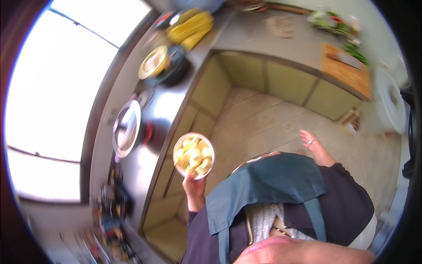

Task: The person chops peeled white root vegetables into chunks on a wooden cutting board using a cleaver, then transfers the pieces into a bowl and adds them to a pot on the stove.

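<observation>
My left hand [194, 188] grips a pale bowl [175, 154] by its near rim, at the left of my body. Cut pale-yellow pieces [195, 155], perhaps potato, fill the bowl up to its edge. The bowl is held above the floor, just beside the left counter's front. On the other side, my right hand [309, 140] hangs over the floor with nothing in it and its fingers extended. A silver bracelet is on that wrist. I wear a dark green apron [267, 181] over a dark jacket.
Along the left counter [145, 171] stand a lidded cooker [127, 128], a yellow bowl [155, 62] on a dark pot [179, 69], and a yellow cloth [191, 28]. At the right end of the back counter [244, 36], a cleaver [349, 61] lies on a wooden cutting board [346, 77] near green vegetables [354, 52].
</observation>
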Demonstrator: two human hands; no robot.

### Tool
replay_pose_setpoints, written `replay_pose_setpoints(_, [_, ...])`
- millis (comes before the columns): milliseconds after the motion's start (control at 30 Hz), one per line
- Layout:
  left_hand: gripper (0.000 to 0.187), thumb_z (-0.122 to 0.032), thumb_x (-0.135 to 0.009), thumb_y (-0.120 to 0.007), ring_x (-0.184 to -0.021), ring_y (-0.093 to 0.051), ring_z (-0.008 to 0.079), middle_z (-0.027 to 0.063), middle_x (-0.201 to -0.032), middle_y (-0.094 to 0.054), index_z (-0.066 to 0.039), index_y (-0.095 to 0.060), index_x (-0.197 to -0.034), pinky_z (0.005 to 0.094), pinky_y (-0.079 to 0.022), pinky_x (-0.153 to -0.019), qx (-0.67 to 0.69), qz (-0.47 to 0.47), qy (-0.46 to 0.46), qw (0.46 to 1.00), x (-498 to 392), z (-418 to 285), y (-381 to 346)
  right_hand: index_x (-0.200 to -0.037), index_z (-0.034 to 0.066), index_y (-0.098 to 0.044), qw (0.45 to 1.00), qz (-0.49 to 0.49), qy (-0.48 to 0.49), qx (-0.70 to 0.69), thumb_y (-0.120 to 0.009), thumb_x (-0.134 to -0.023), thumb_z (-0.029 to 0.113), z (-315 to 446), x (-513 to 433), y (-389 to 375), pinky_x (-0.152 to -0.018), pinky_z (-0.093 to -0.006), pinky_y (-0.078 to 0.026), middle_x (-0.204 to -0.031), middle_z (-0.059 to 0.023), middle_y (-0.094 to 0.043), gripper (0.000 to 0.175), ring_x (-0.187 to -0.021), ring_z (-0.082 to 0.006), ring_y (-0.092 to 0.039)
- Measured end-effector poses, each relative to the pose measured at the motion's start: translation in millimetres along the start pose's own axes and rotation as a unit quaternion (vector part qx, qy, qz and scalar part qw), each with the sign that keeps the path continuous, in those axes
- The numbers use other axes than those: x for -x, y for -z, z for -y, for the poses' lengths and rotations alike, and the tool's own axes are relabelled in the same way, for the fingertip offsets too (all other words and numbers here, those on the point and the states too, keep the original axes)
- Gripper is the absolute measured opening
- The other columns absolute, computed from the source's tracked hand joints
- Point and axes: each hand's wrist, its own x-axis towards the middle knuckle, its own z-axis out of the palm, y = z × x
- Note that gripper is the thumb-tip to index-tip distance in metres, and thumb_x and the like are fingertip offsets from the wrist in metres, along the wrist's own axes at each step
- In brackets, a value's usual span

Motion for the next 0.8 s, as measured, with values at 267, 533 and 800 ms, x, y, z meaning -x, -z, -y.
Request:
replay_pose_setpoints(267, [0.076, -0.002, -0.07, -0.056, -0.125, -0.046, 0.0321, 0.0171, -0.137, -0.043, -0.005, -0.03, -0.141, 0.0439, -0.041, -0.105, 0.033, -0.12, -0.092, 0.988, 98, -83, 102, -0.115, 0.0129, -0.057, 0.966, 0.108, 0.056, 0.229, -0.06, -0.085, 0.043, 14, -8, -174, -0.094, -0.0444, -0.034, -0.11, -0.0041, -0.06, 0.043, -0.107, -0.0181, -0.05])
replay_pose_setpoints(533, [0.08, -0.002, -0.065, -0.058, -0.126, -0.044, 0.033, 0.0166, -0.137, -0.043, -0.004, -0.031, -0.141, 0.0463, -0.037, -0.107, 0.055, -0.225, -0.243, 0.942, 111, -153, 133, -0.116, 0.0043, -0.058, 0.825, 0.222, 0.349, 0.385, -0.069, -0.081, 0.027, 109, 33, -426, -0.089, -0.0356, -0.048, -0.113, -0.0136, -0.062, 0.043, -0.107, -0.0231, -0.058])
replay_pose_setpoints(800, [0.082, -0.006, -0.063, -0.059, -0.128, -0.042, 0.0323, 0.0157, -0.138, -0.043, -0.005, -0.032, -0.141, 0.0446, -0.035, -0.109, 0.033, -0.263, -0.334, 0.904, 80, -227, 156, -0.108, 0.004, -0.065, 0.651, 0.457, 0.466, 0.388, -0.064, -0.082, 0.029, 195, 105, -730, -0.084, -0.0319, -0.05, -0.101, -0.0125, -0.068, 0.037, -0.093, -0.0206, -0.064])
